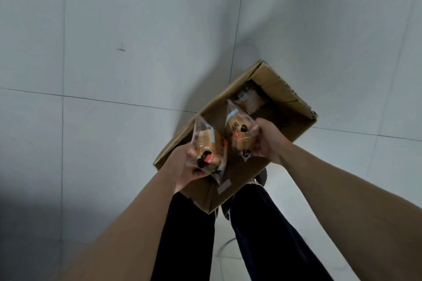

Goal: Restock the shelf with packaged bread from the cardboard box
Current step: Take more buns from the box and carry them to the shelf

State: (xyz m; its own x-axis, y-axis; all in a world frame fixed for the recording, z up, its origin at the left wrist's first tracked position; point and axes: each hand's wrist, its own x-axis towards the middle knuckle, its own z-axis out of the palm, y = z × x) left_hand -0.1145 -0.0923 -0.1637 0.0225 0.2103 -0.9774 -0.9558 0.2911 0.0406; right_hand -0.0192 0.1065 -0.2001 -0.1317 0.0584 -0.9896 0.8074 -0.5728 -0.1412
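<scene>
An open cardboard box (285, 91) stands on the tiled floor in front of my feet. My left hand (185, 164) grips one clear-wrapped bread package (209, 143) by its lower end, above the box's near corner. My right hand (266, 141) grips a second bread package (237, 128) by its side, over the box's middle. The two packages are held close together, almost touching. Deep in the far end of the box lies at least one more package (249, 99). No shelf is in view.
Pale grey floor tiles (114, 52) spread all around the box. My dark trouser legs (262, 235) and shoes (260, 180) are right behind the box's near side. A thin white cable (225, 246) curves on the floor between my legs.
</scene>
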